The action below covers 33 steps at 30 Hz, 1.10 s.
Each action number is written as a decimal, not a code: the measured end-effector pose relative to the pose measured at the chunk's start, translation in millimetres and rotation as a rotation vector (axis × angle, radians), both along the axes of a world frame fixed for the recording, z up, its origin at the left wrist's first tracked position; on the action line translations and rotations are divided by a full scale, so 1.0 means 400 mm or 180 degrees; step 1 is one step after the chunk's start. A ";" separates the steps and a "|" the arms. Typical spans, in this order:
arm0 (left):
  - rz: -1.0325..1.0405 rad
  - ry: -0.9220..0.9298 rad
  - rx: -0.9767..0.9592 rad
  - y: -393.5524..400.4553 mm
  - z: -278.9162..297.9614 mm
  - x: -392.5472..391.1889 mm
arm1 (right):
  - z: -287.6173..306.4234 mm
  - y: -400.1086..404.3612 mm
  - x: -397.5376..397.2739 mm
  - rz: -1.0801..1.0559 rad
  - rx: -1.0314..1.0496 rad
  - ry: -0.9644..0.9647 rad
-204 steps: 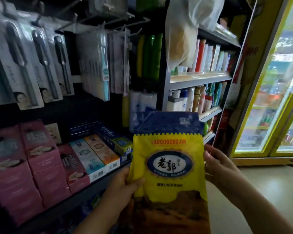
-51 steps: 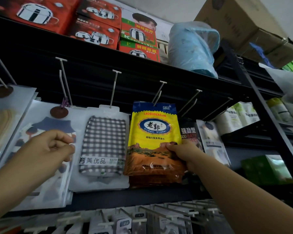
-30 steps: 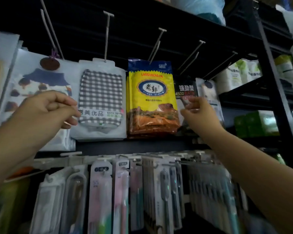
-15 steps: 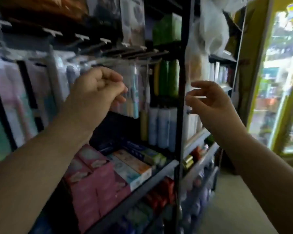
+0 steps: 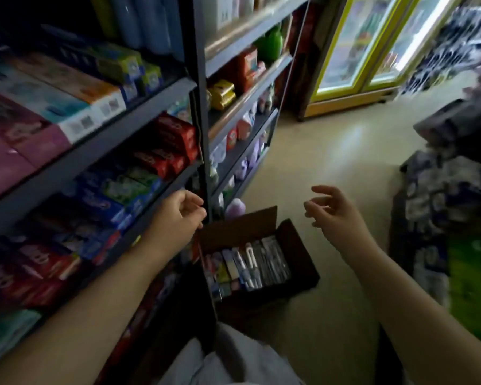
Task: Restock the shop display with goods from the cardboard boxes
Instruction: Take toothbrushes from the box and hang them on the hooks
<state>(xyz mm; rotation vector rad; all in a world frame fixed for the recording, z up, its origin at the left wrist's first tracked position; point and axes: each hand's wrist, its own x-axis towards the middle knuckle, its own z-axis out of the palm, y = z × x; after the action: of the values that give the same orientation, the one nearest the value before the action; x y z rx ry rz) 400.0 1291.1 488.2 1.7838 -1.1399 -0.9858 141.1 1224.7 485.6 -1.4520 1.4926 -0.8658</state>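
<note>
Hands (image 5: 178, 215) (image 5: 333, 215) empty, fingers loosely curled, above open cardboard box (image 5: 297, 245), shelves (image 5: 139, 107) left

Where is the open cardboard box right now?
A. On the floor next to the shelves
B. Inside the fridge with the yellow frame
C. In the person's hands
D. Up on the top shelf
A: the box sits on the floor at the foot of the shelves, packed with goods; the left hand and right hand above it hold nothing.
</note>
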 end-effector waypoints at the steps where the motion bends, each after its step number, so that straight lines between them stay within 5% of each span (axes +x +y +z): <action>1: -0.0011 0.0015 0.0172 0.003 -0.042 -0.010 | -0.038 0.013 -0.022 -0.0060 0.0149 0.0091; 16: 0.0335 0.0162 0.1773 0.054 -0.437 -0.120 | -0.480 0.098 -0.143 -0.0215 0.1918 0.0574; 33: 0.0543 0.0430 0.2269 -0.085 -0.625 -0.178 | -0.670 -0.031 -0.161 -0.0218 0.2586 0.0415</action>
<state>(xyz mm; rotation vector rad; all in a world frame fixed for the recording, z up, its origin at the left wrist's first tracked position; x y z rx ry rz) 328.7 1256.9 238.2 2.2650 -0.5603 -1.5002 76.7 1212.2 217.5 -0.8568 1.7141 -0.1385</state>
